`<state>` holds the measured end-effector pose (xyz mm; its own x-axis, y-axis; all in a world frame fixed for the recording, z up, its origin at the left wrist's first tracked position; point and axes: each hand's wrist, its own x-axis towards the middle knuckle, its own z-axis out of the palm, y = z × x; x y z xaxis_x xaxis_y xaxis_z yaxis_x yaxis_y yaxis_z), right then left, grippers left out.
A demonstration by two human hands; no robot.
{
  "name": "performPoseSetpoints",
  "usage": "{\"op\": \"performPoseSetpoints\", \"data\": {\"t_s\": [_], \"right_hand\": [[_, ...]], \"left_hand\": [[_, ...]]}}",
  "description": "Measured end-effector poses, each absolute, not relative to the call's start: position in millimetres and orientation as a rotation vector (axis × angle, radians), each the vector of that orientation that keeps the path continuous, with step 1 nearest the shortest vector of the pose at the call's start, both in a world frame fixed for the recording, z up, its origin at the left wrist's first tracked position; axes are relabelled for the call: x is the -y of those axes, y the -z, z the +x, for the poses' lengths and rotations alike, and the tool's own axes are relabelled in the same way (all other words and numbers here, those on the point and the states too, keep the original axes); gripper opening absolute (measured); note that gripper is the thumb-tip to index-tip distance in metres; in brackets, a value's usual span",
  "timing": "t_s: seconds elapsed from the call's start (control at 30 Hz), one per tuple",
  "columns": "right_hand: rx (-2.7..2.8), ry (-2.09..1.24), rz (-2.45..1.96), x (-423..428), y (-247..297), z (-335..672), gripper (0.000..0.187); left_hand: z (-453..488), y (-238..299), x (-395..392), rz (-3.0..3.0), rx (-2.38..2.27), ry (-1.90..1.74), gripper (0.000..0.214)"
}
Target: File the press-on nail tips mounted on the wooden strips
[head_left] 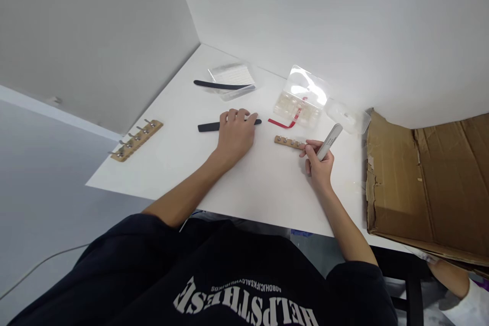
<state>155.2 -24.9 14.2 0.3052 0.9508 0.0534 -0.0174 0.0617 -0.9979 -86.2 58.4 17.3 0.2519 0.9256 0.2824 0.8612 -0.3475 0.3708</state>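
My left hand point(237, 135) lies over a black nail file point(208, 127) on the white table, its fingers bent down around the file. Both ends of that file stick out from under the hand. In my right hand point(321, 165) is a grey nail file point(330, 141), slanting up and away. The same hand's fingertips meet the right end of a small wooden strip point(287, 141) with several short metal pegs; whether they pinch it is hard to see. Just beyond the strip lies a bent red band point(282, 124), which reaches onto a clear, open-lidded case point(296, 108) of pale nail tips.
A longer wooden strip with upright metal pegs point(136, 141) sits at the table's left. Near the back, another black file point(214, 84) touches a clear packet point(234, 77). A clear plastic container point(346, 114) and a cardboard box point(424, 183) are right. Another person's arm point(451, 277) shows lower right.
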Motion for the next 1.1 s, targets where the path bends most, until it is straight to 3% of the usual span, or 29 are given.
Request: {"op": "performPoseSetpoints", "data": {"t_s": [0.17, 0.3, 0.83, 1.1], "right_hand": [[1.008, -0.987, -1.278, 26.2, -14.2, 151.5, 0.032], [1.051, -1.011, -1.291, 27.7, -15.2, 148.4, 0.032], [1.038, -1.081, -1.298, 28.2, -10.5, 146.0, 0.034], [1.054, -1.098, -1.289, 29.3, -6.5, 145.3, 0.032]], "left_hand": [[-66.2, -25.0, -40.4, 2.285, -0.918, -0.859, 0.035], [-52.0, -18.3, -22.3, 2.211, -0.637, -0.934, 0.042], [-50.6, -10.2, -17.4, 2.19, -0.667, -0.894, 0.047], [-50.6, -5.4, -20.7, 2.102, -0.672, -0.907, 0.039]]}}
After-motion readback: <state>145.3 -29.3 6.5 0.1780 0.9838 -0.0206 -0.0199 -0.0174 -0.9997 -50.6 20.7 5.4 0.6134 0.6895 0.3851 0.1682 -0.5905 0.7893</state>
